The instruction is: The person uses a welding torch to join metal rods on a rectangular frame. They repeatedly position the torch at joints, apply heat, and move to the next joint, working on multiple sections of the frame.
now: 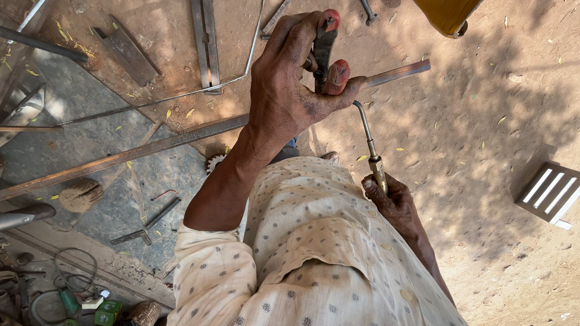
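Observation:
My left hand (284, 84) is closed around the red-tipped handles of a pair of pliers (326, 51); the jaws are hidden behind my hand. My right hand (393, 202) grips a brass torch (373, 151) with a thin bent nozzle, its tip just below the pliers. A long flat steel bar (151, 148) runs diagonally from the lower left to the upper right, passing behind my left hand, and its free end (402, 72) sticks out past my thumb. No flame is visible at the nozzle. My dotted cream shirt fills the lower centre.
A thin bent rod (181, 96), steel strips (205, 42) and a flat plate (130, 54) lie on the dirt. A grey stone slab (90, 96) is at left. A slatted metal grille (550, 193) lies at right, a yellow object (447, 15) at top, and cables and green tools (72, 299) at bottom left.

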